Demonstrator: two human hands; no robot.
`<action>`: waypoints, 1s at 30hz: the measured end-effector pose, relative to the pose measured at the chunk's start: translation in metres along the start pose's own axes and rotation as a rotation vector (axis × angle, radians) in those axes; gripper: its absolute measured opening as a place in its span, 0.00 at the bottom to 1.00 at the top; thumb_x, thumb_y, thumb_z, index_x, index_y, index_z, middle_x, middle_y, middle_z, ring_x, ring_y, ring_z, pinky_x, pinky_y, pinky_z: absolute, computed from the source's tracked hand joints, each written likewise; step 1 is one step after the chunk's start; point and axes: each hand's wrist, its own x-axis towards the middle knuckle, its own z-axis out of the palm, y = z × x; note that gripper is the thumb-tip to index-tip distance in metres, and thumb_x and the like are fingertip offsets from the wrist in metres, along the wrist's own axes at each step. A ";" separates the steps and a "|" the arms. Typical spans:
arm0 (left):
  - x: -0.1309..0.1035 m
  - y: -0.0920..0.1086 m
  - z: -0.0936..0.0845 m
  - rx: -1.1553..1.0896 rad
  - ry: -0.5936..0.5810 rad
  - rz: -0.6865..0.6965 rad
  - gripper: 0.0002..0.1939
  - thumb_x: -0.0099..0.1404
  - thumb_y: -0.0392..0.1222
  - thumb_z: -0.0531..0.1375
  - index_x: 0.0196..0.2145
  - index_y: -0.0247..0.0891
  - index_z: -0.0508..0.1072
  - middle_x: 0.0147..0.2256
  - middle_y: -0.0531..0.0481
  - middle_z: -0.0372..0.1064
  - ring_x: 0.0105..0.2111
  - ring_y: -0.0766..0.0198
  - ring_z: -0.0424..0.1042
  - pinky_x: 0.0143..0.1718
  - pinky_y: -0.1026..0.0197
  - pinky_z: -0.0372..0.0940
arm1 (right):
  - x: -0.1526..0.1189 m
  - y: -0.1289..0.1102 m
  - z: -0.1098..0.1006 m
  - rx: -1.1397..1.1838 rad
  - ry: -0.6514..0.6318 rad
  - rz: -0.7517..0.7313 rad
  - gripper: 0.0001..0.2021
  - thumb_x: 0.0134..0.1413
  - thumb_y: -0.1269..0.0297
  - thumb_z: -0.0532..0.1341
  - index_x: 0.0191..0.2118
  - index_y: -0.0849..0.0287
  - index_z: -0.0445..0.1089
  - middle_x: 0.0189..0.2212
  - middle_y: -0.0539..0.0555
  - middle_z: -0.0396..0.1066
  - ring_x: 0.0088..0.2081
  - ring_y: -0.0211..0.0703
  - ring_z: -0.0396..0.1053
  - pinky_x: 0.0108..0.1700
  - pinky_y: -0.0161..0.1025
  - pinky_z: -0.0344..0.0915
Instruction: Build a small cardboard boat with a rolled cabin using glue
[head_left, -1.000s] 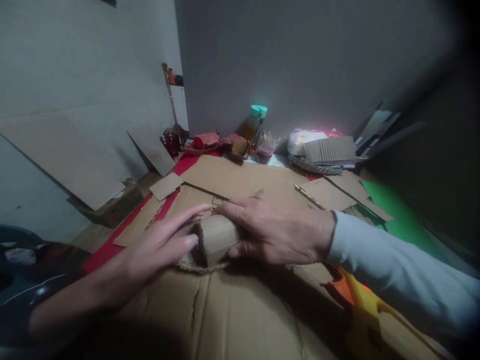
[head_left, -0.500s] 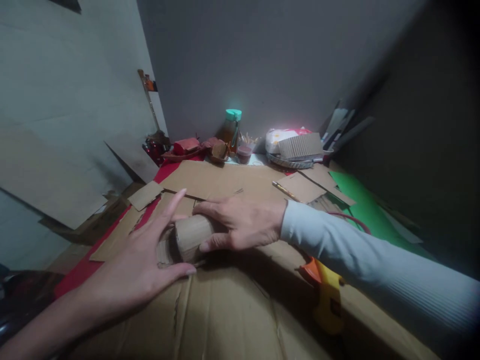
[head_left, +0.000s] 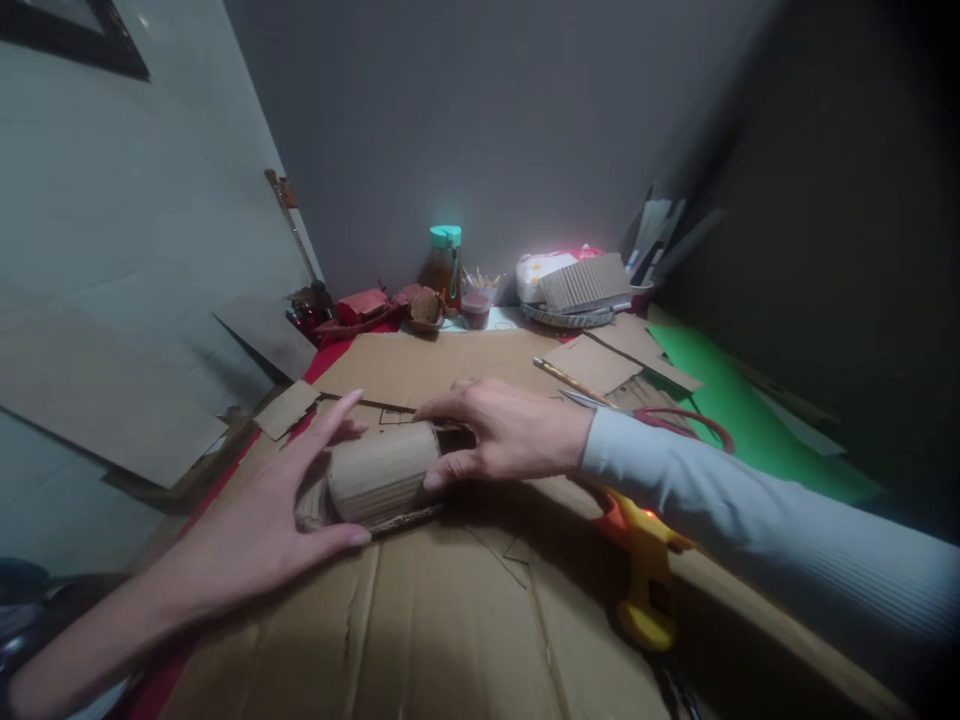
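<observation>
A curved piece of brown cardboard (head_left: 386, 475), shaped like a half-cylinder over a flat cardboard base, lies on the cardboard sheet (head_left: 450, 620) in front of me. My left hand (head_left: 277, 505) curves around its left end, thumb stretched along the front and fingers spread behind, open rather than wrapped tight. At the right end, my right hand (head_left: 510, 430) grips the piece, thumb on the front side and fingers over the back. Part of the piece's right end is hidden by those fingers.
A yellow and orange glue gun (head_left: 645, 580) lies near my right forearm. Red-handled scissors (head_left: 690, 422) and a pencil (head_left: 570, 380) rest beyond it. Along the wall stand a teal-lidded bottle (head_left: 445, 262), red cardboard pieces (head_left: 361, 306) and a small cup (head_left: 475, 308).
My right hand has shifted right along the curved cardboard piece, showing more of its surface. My left hand stays around the left end. The whole view has turned slightly.
</observation>
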 end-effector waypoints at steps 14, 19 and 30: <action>0.013 0.040 -0.025 0.302 -0.141 0.297 0.39 0.63 0.58 0.61 0.66 0.58 0.50 0.68 0.49 0.50 0.67 0.46 0.49 0.65 0.40 0.52 | -0.020 -0.001 -0.005 -0.014 0.024 0.352 0.18 0.63 0.62 0.53 0.45 0.69 0.76 0.37 0.68 0.77 0.37 0.55 0.75 0.36 0.43 0.63; 0.033 0.057 -0.013 0.287 -0.221 0.398 0.32 0.64 0.54 0.62 0.63 0.54 0.57 0.59 0.48 0.62 0.56 0.52 0.64 0.56 0.49 0.62 | -0.017 -0.004 0.011 0.056 -0.029 0.343 0.15 0.57 0.67 0.56 0.44 0.68 0.75 0.36 0.64 0.78 0.35 0.48 0.75 0.32 0.39 0.63; 0.052 0.079 -0.023 0.379 -0.406 0.494 0.16 0.62 0.47 0.64 0.48 0.54 0.73 0.50 0.51 0.69 0.48 0.53 0.70 0.48 0.53 0.66 | -0.024 -0.014 0.020 0.224 0.015 0.404 0.14 0.53 0.68 0.56 0.42 0.63 0.76 0.36 0.65 0.78 0.35 0.53 0.75 0.30 0.39 0.61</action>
